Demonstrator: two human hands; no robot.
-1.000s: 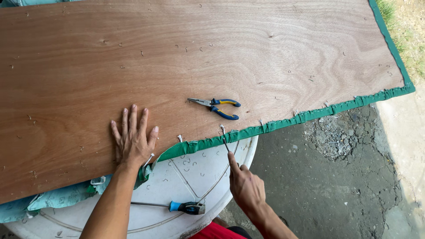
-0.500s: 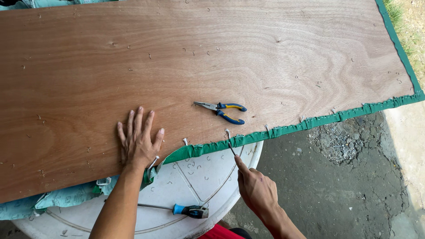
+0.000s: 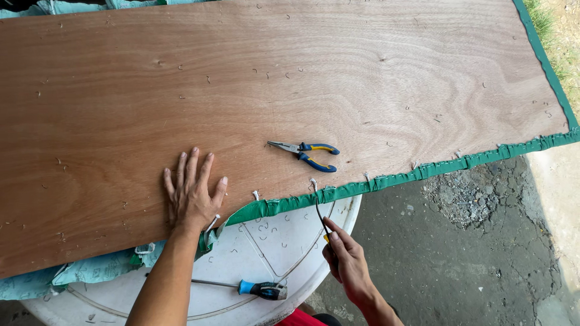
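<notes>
Left hand [image 3: 192,194] lies flat, spread wide on the plywood board [image 3: 290,90]; right hand [image 3: 345,261] grips a thin prying tool [image 3: 318,208] at the green fabric edge [image 3: 338,192], lower centre. A slip could gouge the fabric.

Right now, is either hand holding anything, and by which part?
The right hand grips a thin dark tool by its handle end. The left hand holds nothing, lying flat on the board.

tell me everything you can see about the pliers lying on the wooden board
The long-nose pliers have grey metal jaws tapering to a point and curved blue handles with yellow trim. They lie flat on the brown plywood board, tip pointing left, jaws closed, handles slightly spread, near the board's green fabric-wrapped edge. Neither hand touches them.
</notes>
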